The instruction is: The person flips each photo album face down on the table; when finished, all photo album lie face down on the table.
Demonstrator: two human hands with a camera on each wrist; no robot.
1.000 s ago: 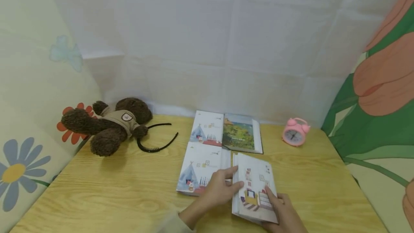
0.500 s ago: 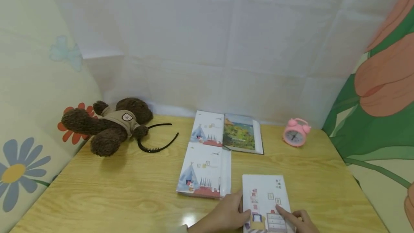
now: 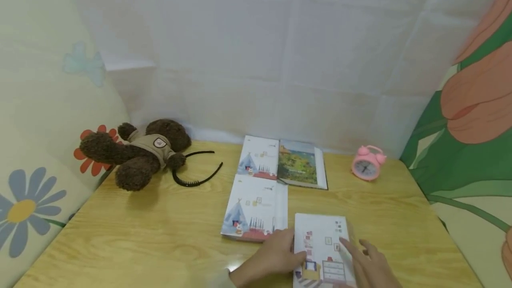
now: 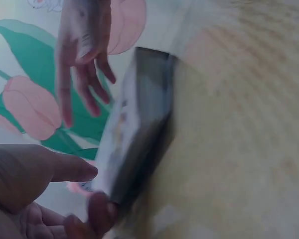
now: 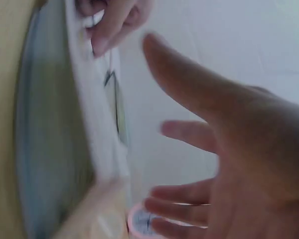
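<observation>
Compared with half a second ago, I see the white notebook with a furniture drawing on its cover (image 3: 323,250) lying slightly further left and now close beside the white notebook with a blue tent drawing (image 3: 254,207); both lie flat on the light wooden table (image 3: 152,234). My left hand (image 3: 276,257) still rests at the notebook's left edge, thumb on the cover; the left wrist view shows the fingers (image 4: 92,214) curled under that edge, so it holds the book lightly. My right hand (image 3: 370,263), whose forefinger pressed the cover before, is now lifted with fingers spread and straight, holding nothing; in the head view its fingertips overlap the notebook's right edge, and I cannot tell whether they touch it.

The near end of the notebook and both wrists are cut off by the lower frame edge. Both wrist views are blurred: the left shows only the notebook's dark spine side (image 4: 139,134), the right its pale edge (image 5: 97,124) and a sliver of the pink round alarm clock (image 5: 142,221). That clock (image 3: 368,164), a brown plush bear (image 3: 138,154), a black headband (image 3: 196,174) and an open picture book (image 3: 282,161) lie unchanged further back.
</observation>
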